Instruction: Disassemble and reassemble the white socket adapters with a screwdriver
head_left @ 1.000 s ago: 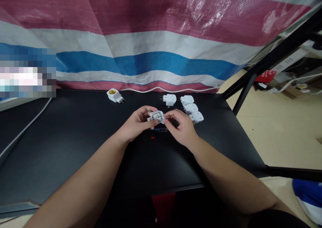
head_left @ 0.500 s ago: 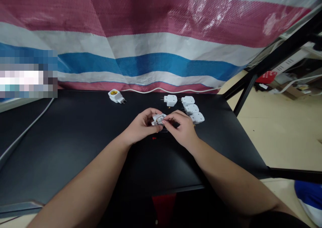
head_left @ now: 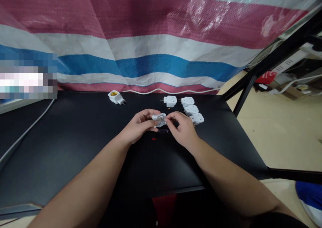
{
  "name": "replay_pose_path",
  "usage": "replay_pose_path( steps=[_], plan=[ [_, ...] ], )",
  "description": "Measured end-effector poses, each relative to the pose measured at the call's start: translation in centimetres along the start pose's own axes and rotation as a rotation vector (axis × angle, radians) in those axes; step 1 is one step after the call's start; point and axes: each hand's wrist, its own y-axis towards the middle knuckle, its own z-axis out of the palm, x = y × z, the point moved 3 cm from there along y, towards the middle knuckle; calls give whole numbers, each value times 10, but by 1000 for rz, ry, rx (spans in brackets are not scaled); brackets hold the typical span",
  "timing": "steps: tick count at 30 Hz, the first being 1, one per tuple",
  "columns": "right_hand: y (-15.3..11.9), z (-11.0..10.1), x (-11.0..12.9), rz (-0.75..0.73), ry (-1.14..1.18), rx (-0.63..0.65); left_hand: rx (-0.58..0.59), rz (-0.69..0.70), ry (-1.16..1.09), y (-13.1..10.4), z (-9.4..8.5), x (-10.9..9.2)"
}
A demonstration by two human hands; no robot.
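Casing [head_left: 162, 118] above the worktop [head_left: 62, 137]; my left hand [head_left: 137, 126] grips it, thumb now shifted onto it, a steadier hold, I judge, while my right hand [head_left: 184, 128] pinches its right edge.

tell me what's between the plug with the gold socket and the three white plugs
Another white plug, prongs pointing left, lies between the gold-socket plug and the trio, seen in the head view.
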Motion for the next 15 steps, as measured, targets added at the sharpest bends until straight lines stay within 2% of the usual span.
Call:
replay_pose_path(
  steps=[6, 11, 15],
  plan=[
    [0, -2, -3, -12, 30, -98, 9, 43, -89, 2, -2, 4],
    [-1, 2, -9, 62, 86, -32, 63, 81, -22, 3, -3, 7],
    [-1, 4, -10, 42, 109, -35, 90, 116, -5, 4, -3, 8]
  ],
)
